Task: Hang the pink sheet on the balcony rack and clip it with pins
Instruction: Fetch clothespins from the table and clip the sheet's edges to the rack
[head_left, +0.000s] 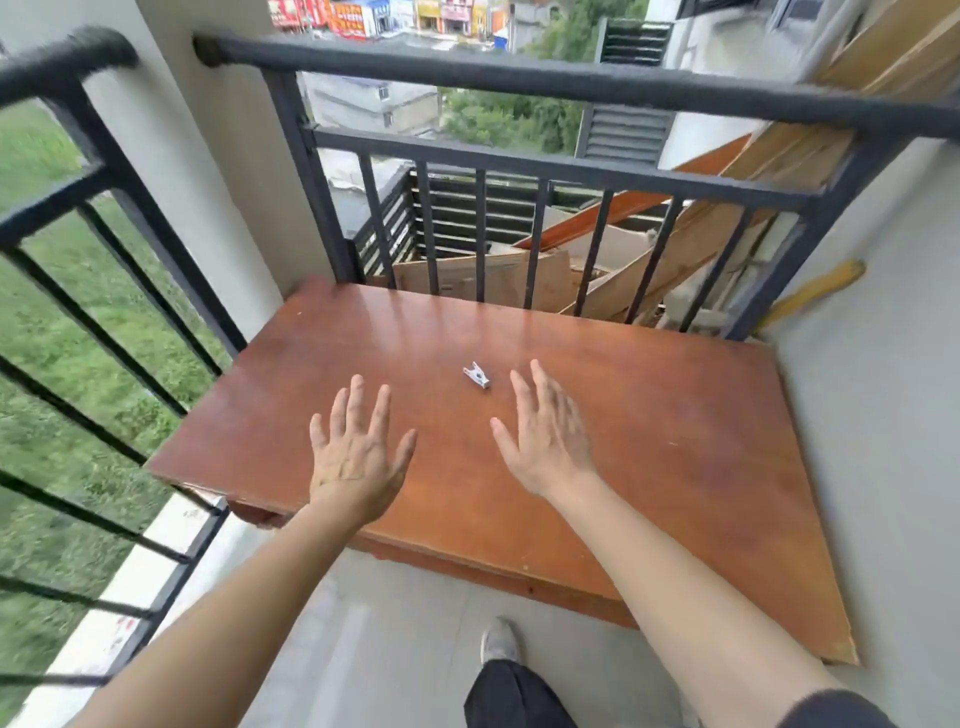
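A small metal clothes pin (477, 375) lies on the brown wooden table (675, 447) near its middle. My left hand (356, 452) hovers above the table's near left part with fingers spread and holds nothing. My right hand (545, 431) is stretched out flat just right of and below the pin, also holding nothing. No pink sheet is in view. The black balcony railing (519, 78) runs across the top and down the left side.
Behind the railing bars lie wooden boards and cardboard (597, 270). A grey wall (883, 364) borders the table on the right. My foot in a grey shoe (498, 642) stands on the concrete floor below the table's front edge. Grass lies far below at left.
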